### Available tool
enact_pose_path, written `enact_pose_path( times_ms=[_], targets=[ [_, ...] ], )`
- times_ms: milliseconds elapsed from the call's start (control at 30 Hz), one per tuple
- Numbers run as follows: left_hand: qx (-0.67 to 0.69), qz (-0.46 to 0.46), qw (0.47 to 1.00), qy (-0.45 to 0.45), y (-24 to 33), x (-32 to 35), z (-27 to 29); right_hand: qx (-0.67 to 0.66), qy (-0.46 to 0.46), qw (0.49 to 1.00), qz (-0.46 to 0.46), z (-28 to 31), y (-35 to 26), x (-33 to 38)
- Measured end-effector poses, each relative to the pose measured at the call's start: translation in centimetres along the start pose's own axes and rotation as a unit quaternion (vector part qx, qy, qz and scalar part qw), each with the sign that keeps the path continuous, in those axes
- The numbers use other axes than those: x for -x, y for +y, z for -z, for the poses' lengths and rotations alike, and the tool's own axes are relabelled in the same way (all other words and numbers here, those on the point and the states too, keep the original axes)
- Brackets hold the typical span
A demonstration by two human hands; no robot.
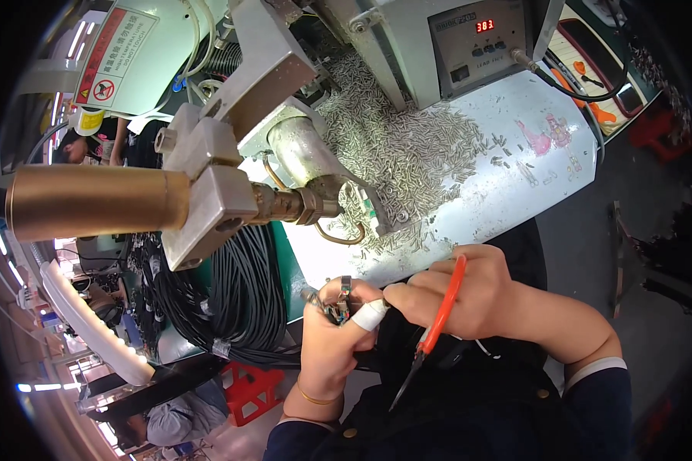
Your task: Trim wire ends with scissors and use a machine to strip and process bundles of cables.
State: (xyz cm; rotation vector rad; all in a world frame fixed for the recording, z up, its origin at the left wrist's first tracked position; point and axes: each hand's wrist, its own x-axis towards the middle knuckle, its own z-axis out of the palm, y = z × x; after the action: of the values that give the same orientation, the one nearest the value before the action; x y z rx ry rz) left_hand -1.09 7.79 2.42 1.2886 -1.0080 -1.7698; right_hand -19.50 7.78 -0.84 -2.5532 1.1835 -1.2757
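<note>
My left hand (331, 338) is closed around the end of a dark cable (346, 286), with short coloured wires (337, 311) fanning out between thumb and fingers. White tape (371, 315) wraps the left thumb. Close beside it, my right hand (461, 296) has thumb and forefinger pinched together at the tip of the taped thumb; what they pinch, if anything, is too small to tell. Tucked in the right palm are red-handled pliers (442, 307), their long dark jaws pointing down toward my lap.
Above the hands stands a soldering machine with a brass-coloured cylinder (100, 201) and a grey control box (484, 50). Small metal pieces (407, 146) cover much of the white tray (507, 192). Coiled black cables (242, 288) lie left, near a red stool (252, 392). Another person (181, 419) sits lower left.
</note>
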Motion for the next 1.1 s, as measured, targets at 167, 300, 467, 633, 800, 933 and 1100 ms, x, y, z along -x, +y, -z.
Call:
enact_pose_path(
  times_ms=[167,300,467,633,800,933,1100],
  targets=[
    [-0.267,-0.254,0.925,0.09,-1.2,0.3,-1.1,-0.273,-0.007,0.932,-0.239,-1.1,-1.0,0.2],
    [-0.154,-0.178,0.964,0.123,-0.9,0.6,-1.4,-0.546,-0.022,0.705,-0.451,-0.7,-1.7,-0.6],
    [-0.02,-0.109,0.988,0.105,-0.8,0.6,-1.0,-0.451,-0.106,0.776,-0.428,0.8,-1.4,-0.7],
    [-0.031,-0.131,0.985,0.105,-0.7,0.7,-0.9,-0.205,-0.221,0.875,-0.379,0.5,-2.1,0.1],
    [-0.096,-0.139,0.979,0.116,-0.7,0.3,-1.3,-0.166,-0.234,0.883,-0.371,0.0,-2.7,0.6],
    [-0.088,-0.09,0.985,0.116,-0.2,-0.3,-1.1,-0.216,-0.223,0.872,-0.378,-0.4,-2.5,1.0],
    [0.062,0.013,0.997,0.051,0.2,-3.2,0.2,-0.451,-0.188,0.714,-0.501,0.1,-1.3,0.1]
  ],
)
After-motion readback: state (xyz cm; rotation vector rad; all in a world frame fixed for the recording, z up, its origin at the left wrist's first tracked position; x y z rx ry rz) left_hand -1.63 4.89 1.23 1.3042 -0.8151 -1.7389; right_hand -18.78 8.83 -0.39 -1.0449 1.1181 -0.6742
